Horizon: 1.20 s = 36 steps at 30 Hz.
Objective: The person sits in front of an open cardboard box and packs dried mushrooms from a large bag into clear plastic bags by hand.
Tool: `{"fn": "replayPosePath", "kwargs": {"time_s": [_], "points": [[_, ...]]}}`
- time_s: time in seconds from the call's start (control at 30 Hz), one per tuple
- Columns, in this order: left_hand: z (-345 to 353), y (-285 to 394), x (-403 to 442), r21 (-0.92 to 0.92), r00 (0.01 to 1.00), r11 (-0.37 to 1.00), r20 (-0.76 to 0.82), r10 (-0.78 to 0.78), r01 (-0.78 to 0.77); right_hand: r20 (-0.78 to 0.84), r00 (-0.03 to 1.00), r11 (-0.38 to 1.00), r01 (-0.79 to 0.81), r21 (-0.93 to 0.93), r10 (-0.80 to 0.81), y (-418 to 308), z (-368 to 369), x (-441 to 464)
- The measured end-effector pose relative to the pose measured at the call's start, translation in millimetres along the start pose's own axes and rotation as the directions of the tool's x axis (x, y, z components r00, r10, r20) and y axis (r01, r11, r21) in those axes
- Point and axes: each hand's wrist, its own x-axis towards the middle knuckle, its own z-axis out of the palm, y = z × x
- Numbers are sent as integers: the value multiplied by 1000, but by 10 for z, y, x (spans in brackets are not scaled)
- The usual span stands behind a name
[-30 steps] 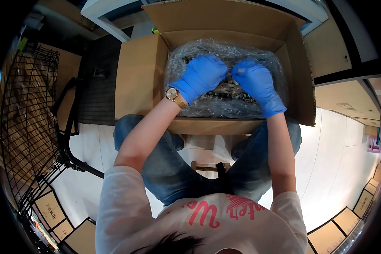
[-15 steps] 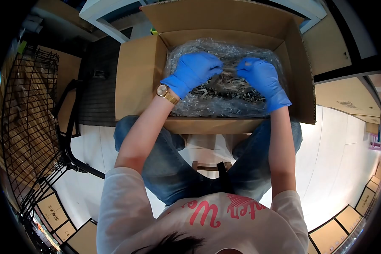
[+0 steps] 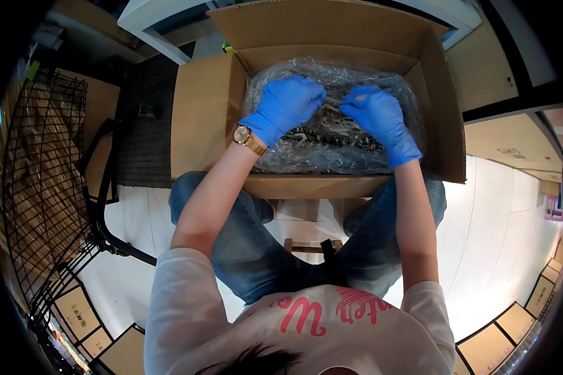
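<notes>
A clear, crinkled plastic bag (image 3: 331, 164) lies inside an open cardboard box (image 3: 319, 185). Through its middle shows a mass of dark and pale thin pieces (image 3: 334, 134), too fine and tangled to name. My left hand (image 3: 288, 106), in a blue glove, is closed with its fingertips pinching the plastic near the centre. Opposite it, my right hand (image 3: 376, 115), also gloved in blue, is closed in a pinch on the plastic, its fingertips partly hidden. A short gap separates the two hands. A gold watch (image 3: 249, 140) circles my left wrist.
The box rests by my knees, its back flap (image 3: 331, 28) raised and its left flap (image 3: 200, 115) folded outward. A black wire basket (image 3: 44, 187) stands at left. White table legs (image 3: 153, 28) are behind the box. Cartons (image 3: 519, 147) line the right side.
My right hand has moved slightly left, closer to my left hand. My left hand has shifted only a little, and the plastic between them looks slacker.
</notes>
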Motion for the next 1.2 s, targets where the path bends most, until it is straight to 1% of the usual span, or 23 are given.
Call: {"fn": "replayPosePath", "kwargs": {"time_s": [0.07,0.13,0.2,0.23,0.3,0.33,0.37,0.43,0.47,0.57,0.6,0.63,0.7,0.73,0.8,0.83,0.9,0.93,1.03,1.1,1.13,1.17,1.2], "points": [[1,31,7,39,995,995,-34,91,-89,56,998,998,-21,-59,25,-115,25,35],[3,17,-4,27,996,996,11,85,-86,108,993,992,-41,-118,54,-153,27,51],[-41,13,14,12,995,997,55,82,-82,43,999,999,-6,-41,8,-131,1,50],[-92,-25,29,34,998,999,50,26,-27,44,999,999,-6,-42,8,-98,-39,33],[-163,-126,28,58,998,998,45,-33,30,-185,983,997,2,71,12,55,-137,-42],[-179,-191,20,79,998,996,43,-50,46,-78,996,999,-41,36,43,216,-128,-79],[-179,-221,14,99,997,993,42,-65,60,-79,996,998,-41,36,44,242,-80,-57],[-112,-193,2,84,1000,996,15,-23,21,16,997,992,-76,-101,78,277,3,-50],[-64,-169,-4,70,1000,997,-15,14,-12,-146,988,996,35,-76,-46,203,48,-49],[130,-61,5,54,996,996,52,71,-73,-97,995,999,-1,-46,-4,-9,133,59],[148,-27,-7,179,988,984,149,-44,16,-72,997,996,8,-94,-14,-36,155,54],[140,-33,-15,180,988,983,149,-45,18,-71,997,996,9,-92,-16,-46,141,37],[106,-30,-16,109,991,994,123,-42,28,-61,998,997,32,65,-28,-34,47,9],[86,-34,-7,108,992,994,123,-41,27,-61,998,997,31,64,-28,-23,-13,13],[18,-48,17,50,997,998,65,-52,49,89,985,983,-157,94,148,15,-119,28],[-4,-100,14,49,997,998,66,-49,46,87,985,983,-159,93,151,67,-102,19],[-60,-300,1,18,996,998,69,-63,62,-42,985,974,-161,157,170,201,-26,-4],[-83,-428,-18,-45,986,991,111,-123,129,-41,984,974,-163,157,172,265,-21,-3],[-93,-481,-24,-7,961,975,174,-216,221,-35,981,950,-176,257,191,360,-4,43],[-126,-481,-3,-15,949,964,181,-259,266,-61,966,882,-204,426,252,321,18,74],[-136,-481,5,-27,935,951,189,-299,309,-60,966,881,-204,426,253,308,9,74],[-126,-548,-2,-27,936,951,189,-298,309,-54,962,855,-213,473,269,289,-26,78],[-125,-641,-16,-106,942,948,193,-275,299,-47,958,827,-220,517,284,274,-57,83]]}}
